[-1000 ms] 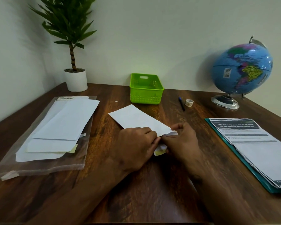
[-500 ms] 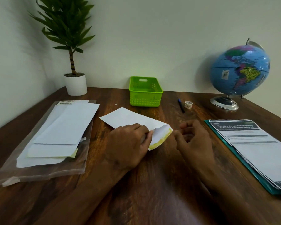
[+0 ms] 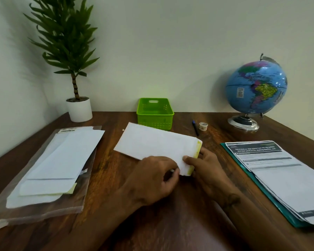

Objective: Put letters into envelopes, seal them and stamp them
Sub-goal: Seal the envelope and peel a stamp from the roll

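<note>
White and paper-light, the envelope [image 3: 158, 144] is floating at frame centre, its yellow-edged flap end being pinched by the left hand [image 3: 152, 180] and right hand [image 3: 206, 165]; looking flimsy and crease-prone, it is asking for edge grips

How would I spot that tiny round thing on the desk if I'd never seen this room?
Find the blue globe at the desk's far right, then look left of its silver base. There, beside a dark pen, sits a small roll of clear tape. It is the only little pale ring there, far smaller than the green basket further left.
</note>
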{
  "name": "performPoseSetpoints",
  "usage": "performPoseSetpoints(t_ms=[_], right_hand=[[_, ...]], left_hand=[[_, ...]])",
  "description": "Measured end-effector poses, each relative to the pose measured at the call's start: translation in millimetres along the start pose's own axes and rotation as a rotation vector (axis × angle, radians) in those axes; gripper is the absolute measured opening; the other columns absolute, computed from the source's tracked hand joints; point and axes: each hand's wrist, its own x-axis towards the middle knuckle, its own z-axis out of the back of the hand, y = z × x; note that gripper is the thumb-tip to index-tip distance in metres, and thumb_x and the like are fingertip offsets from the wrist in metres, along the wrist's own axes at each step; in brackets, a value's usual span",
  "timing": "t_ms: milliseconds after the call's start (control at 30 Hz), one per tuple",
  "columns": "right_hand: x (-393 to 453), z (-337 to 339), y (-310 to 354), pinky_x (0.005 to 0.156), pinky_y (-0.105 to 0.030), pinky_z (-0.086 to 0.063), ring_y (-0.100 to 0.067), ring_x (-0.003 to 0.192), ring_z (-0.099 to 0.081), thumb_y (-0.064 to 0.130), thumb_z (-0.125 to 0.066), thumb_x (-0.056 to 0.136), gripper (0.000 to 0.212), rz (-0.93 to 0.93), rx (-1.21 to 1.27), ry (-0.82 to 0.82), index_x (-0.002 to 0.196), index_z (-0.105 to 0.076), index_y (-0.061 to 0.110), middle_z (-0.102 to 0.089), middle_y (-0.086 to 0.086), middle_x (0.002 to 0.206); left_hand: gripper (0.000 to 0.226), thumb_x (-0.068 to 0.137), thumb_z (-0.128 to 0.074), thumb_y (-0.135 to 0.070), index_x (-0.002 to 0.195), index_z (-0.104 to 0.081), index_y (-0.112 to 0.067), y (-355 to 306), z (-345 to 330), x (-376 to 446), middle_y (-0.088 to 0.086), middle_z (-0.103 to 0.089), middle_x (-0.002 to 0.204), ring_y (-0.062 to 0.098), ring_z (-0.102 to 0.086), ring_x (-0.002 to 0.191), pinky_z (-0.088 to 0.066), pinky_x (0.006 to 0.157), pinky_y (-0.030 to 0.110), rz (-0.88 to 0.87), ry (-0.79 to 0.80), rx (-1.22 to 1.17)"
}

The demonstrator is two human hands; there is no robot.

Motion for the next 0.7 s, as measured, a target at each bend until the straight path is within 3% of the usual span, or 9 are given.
performPoseSetpoints(t_ms=[100, 200, 300, 367, 433, 533, 600, 700], right_hand=[[17.6, 11.4, 22.6, 0.075, -0.043, -0.066, -0.026, 0.095, -0.079, -0.002, -0.072, 0.091, 0.042, 0.006, -0.028, 0.112, 0.127, -0.064, 0.017, -0.081, -0.003, 0.105], [35.5, 20.0, 47.9, 0.083, -0.045, -0.065, -0.033, 0.106, -0.076, -0.002, -0.074, 0.088, 0.047, -0.065, 0.038, 0.304, 0.132, -0.064, 0.011, -0.077, -0.014, 0.119], [44.3, 21.8, 73.2, 0.086, -0.043, -0.065, -0.034, 0.106, -0.074, 0.004, -0.079, 0.081, 0.054, -0.01, 0.007, 0.407, 0.134, -0.065, 0.006, -0.073, -0.021, 0.124], [47.1, 19.6, 83.9, 0.085, -0.044, -0.065, -0.035, 0.103, -0.074, 0.006, -0.083, 0.076, 0.056, 0.024, 0.017, 0.403, 0.13, -0.067, 0.005, -0.074, -0.023, 0.121], [51.3, 16.5, 84.7, 0.083, -0.046, -0.065, -0.036, 0.099, -0.074, 0.008, -0.086, 0.074, 0.055, 0.041, 0.031, 0.329, 0.125, -0.067, 0.001, -0.074, -0.024, 0.117], [57.5, 11.8, 70.7, 0.077, -0.041, -0.064, -0.03, 0.088, -0.071, 0.004, -0.077, 0.087, 0.034, 0.071, 0.01, 0.254, 0.119, -0.064, -0.002, -0.075, -0.023, 0.107], [61.3, 12.6, 59.0, 0.07, -0.036, -0.063, -0.025, 0.082, -0.071, -0.001, -0.069, 0.093, 0.027, 0.07, -0.008, 0.26, 0.12, -0.065, 0.001, -0.074, -0.017, 0.099], [66.4, 15.2, 47.1, 0.066, -0.033, -0.062, -0.022, 0.077, -0.069, -0.005, -0.061, 0.097, 0.018, 0.059, -0.031, 0.302, 0.11, -0.068, 0.005, -0.072, -0.015, 0.093]], left_hand=[[0.025, 0.091, -0.068, -0.036, 0.11, -0.076, -0.022, 9.3, 19.0, 26.7, -0.006, -0.074, 0.115, 0.009, -0.065, 0.109, -0.055, 0.096, 0.032, 0.007, -0.281, 0.037], [0.042, 0.09, -0.065, -0.048, 0.126, -0.068, -0.027, 15.3, 46.1, 71.7, -0.003, -0.066, 0.13, 0.018, -0.055, 0.125, -0.046, 0.107, 0.037, 0.065, -0.275, 0.182], [0.053, 0.083, -0.068, -0.061, 0.129, -0.063, -0.034, 18.5, 69.1, 114.0, -0.008, -0.071, 0.117, 0.01, -0.065, 0.106, -0.054, 0.091, 0.029, 0.339, 0.029, 0.015], [0.044, 0.081, -0.079, -0.047, 0.12, -0.068, -0.029, 23.6, 71.0, 130.5, -0.005, -0.075, 0.102, 0.008, -0.07, 0.09, -0.057, 0.078, 0.025, 0.491, 0.157, -0.316], [0.03, 0.083, -0.082, -0.027, 0.111, -0.07, -0.024, 31.3, 64.5, 131.7, 0.001, -0.075, 0.094, 0.012, -0.073, 0.08, -0.06, 0.073, 0.028, 0.591, 0.146, -0.58], [0.023, 0.086, -0.076, -0.004, 0.102, -0.07, -0.02, 44.7, 37.9, 114.7, 0.008, -0.073, 0.083, 0.014, -0.072, 0.065, -0.06, 0.059, 0.029, 0.665, 0.074, -0.867], [0.023, 0.088, -0.071, 0.003, 0.101, -0.067, -0.015, 49.0, 18.6, 102.2, 0.01, -0.07, 0.081, 0.015, -0.069, 0.061, -0.057, 0.051, 0.025, 0.694, 0.009, -0.959], [0.021, 0.09, -0.066, 0.005, 0.105, -0.064, -0.009, 50.8, -0.6, 90.0, 0.009, -0.066, 0.084, 0.017, -0.062, 0.066, -0.053, 0.053, 0.022, 0.737, -0.053, -0.969]])
